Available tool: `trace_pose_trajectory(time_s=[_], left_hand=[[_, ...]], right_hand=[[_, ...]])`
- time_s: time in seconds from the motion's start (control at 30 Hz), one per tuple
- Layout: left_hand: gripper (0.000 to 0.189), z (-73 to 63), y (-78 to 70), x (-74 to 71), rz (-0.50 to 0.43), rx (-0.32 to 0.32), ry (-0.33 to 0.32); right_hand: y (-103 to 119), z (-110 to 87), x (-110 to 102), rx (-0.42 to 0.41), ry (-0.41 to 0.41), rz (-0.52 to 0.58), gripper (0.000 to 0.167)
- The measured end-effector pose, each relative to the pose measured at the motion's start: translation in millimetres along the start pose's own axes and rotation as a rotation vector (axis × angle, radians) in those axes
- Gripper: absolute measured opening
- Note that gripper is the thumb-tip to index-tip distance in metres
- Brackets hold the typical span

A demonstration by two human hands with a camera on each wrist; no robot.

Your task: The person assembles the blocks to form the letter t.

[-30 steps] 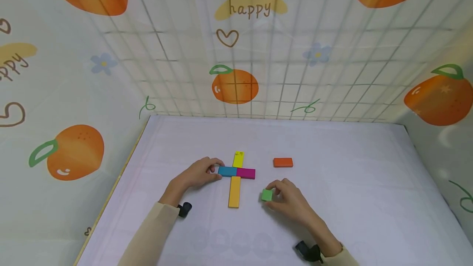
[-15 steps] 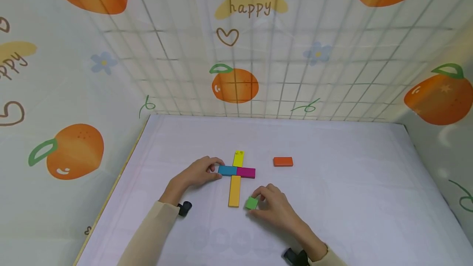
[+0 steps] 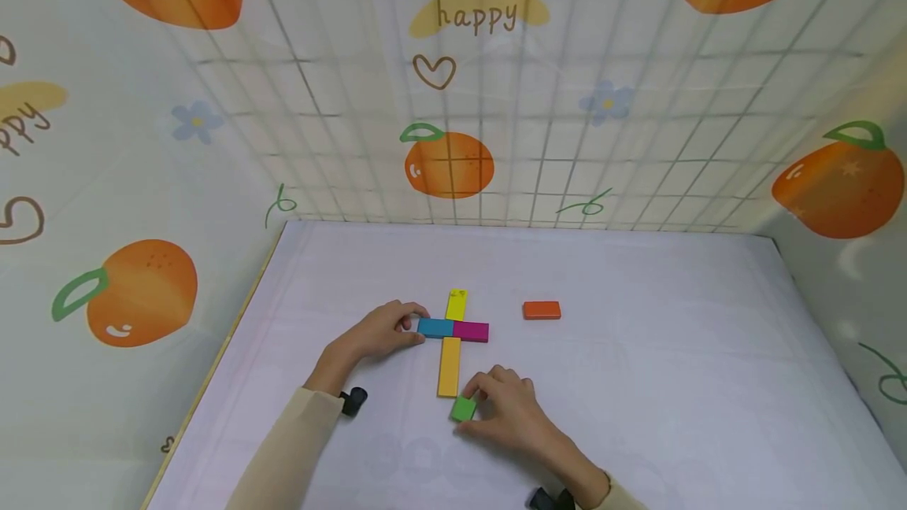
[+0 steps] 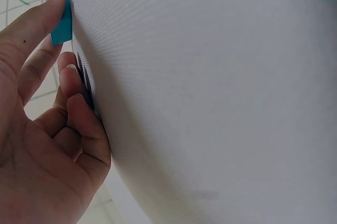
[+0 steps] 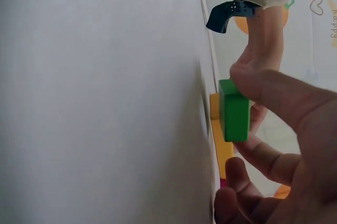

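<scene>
On the white table a cross of flat blocks lies together: a blue block (image 3: 435,328) and a magenta block (image 3: 471,331) end to end, a yellow block (image 3: 457,304) behind them, and a longer amber block (image 3: 449,368) in front. My left hand (image 3: 379,331) pinches the blue block's left end; in the left wrist view the thumb presses on that blue block (image 4: 63,28). Between thumb and forefinger, my right hand (image 3: 510,413) holds a small green block (image 3: 464,408) at the near end of the amber one. Whether the green block (image 5: 235,113) touches it is unclear.
A red-orange block (image 3: 542,310) lies apart, to the right of the cross. Patterned cloth walls (image 3: 453,101) with oranges stand behind the table (image 3: 673,352) and at both sides. Black wrist cameras sit at both sleeves.
My right hand has carried the green block left and nearer, from right of the cross to the near end of the amber block. The left hand has stayed at the blue block.
</scene>
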State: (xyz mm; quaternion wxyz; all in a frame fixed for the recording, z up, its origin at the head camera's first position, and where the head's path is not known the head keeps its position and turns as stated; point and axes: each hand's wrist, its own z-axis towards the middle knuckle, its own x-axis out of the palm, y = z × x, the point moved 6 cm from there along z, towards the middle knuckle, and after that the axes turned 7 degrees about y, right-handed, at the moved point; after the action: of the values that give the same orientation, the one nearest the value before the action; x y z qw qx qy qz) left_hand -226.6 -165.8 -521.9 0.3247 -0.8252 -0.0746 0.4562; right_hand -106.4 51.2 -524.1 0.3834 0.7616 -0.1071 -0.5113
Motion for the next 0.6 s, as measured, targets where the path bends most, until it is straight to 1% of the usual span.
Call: trace_pose_trajectory(time_s=[0.23, 0.6], left_hand=[[0.035, -0.5, 1.0, 0.5, -0.009, -0.019, -0.003], [0.034, 0.4, 2.2, 0.8, -0.012, -0.004, -0.003]], right_hand=[[1.5, 1.7, 4.2, 0.025, 0.019, -0.051, 0.038], [5.3, 3.7, 8.1, 0.025, 0.005, -0.138, 0.043]])
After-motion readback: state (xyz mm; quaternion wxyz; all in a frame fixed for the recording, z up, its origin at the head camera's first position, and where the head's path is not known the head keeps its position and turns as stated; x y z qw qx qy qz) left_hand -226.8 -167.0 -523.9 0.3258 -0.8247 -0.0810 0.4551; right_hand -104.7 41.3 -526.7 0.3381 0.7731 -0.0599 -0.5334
